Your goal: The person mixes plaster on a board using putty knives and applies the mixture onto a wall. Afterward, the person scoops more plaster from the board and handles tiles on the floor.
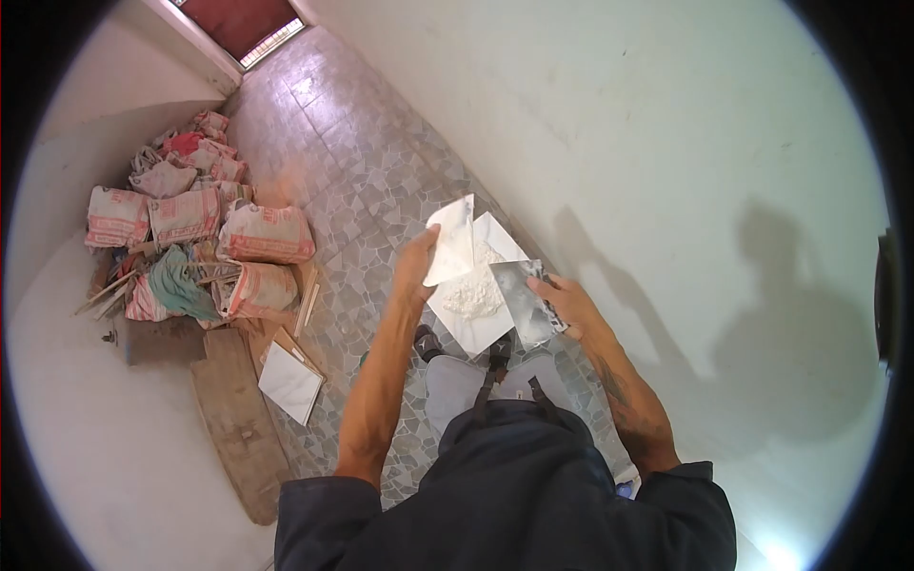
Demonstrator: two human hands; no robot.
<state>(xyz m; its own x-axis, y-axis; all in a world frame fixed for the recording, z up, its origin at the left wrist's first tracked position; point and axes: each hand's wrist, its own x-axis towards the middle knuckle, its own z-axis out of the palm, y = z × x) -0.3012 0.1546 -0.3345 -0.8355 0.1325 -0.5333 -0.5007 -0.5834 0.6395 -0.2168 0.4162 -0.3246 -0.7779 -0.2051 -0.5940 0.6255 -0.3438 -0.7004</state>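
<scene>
My left hand (416,262) is closed on the left edge of a white tile piece (453,242), held tilted above the floor. My right hand (569,303) grips a grey marbled tile piece (522,303) by its right side. Between and below them, a white tile (479,335) lies low in front of my legs, with a heap of white powdery material (473,293) on it. Both held pieces partly cover this tile and the heap.
Stacked sacks (267,233) with a green cloth (177,285) stand at the left. Nearer are a wooden board (240,419) and a marbled white tile (291,383). A pale wall (647,143) runs along the right, and a red door (238,27) is at the far end.
</scene>
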